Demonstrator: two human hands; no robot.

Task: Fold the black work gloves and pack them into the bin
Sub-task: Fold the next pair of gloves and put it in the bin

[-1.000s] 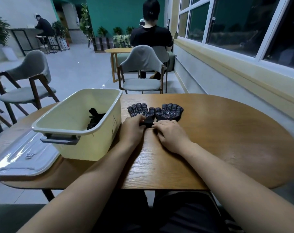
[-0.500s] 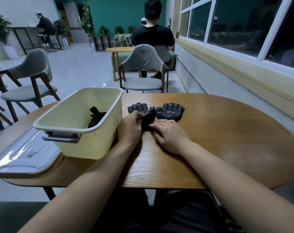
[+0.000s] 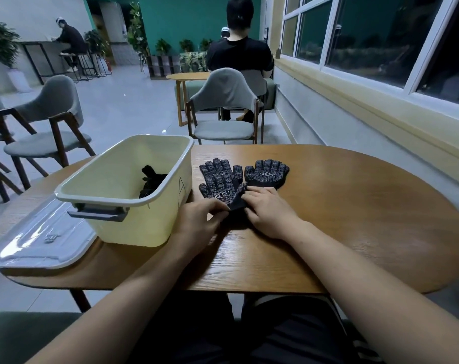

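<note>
The folding step is in hand. The black work gloves (image 3: pixel 223 179) lie flat in the middle of the frame, on the brown worktop (image 3: pixel 354 219), just right of the bin (image 3: pixel 133 214). The left hand (image 3: pixel 199 219) pinches a dark cuff with finger and thumb. The right hand (image 3: pixel 270 214) rests on the other cuff with bent fingers. I cannot tell if it grips.

Next, I think, the gloves need stacking and folding in half.

Another glove (image 3: pixel 150 179) is in the bin already. A clear lid (image 3: pixel 39 240) lies at lower left. Grey chairs (image 3: pixel 225 101) and dark windows (image 3: pixel 367 35) are behind.
</note>
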